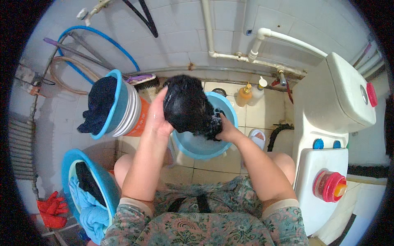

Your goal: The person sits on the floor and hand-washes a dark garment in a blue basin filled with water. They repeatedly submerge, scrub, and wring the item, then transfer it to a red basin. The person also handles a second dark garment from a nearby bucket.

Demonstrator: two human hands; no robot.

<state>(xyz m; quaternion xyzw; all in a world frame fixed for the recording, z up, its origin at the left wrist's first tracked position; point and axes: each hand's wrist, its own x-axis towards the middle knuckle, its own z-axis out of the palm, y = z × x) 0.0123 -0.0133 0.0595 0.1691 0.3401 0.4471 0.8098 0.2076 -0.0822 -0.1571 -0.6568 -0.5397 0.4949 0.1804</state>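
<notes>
A bunched, wet black cloth [186, 104] hangs over a light-blue basin [232, 110]. My left hand [159, 115] grips its left side, with the thumb up along the edge and the other fingers hidden behind it. My right hand [228, 129] is closed on the lower right end, where whitish suds cling to the fabric. Cloudy water [192, 144] shows in the basin below. What kind of garment the cloth is, I cannot make out.
Left stand a bucket [133, 110] with dark clothing and a blue tub [70, 164] with light-blue and black cloth. Behind the basin are an amber pump bottle [244, 95], a white pump bottle [257, 92] and a brush [146, 82]. A toilet [324, 100] holding a red jar [327, 186] is at right.
</notes>
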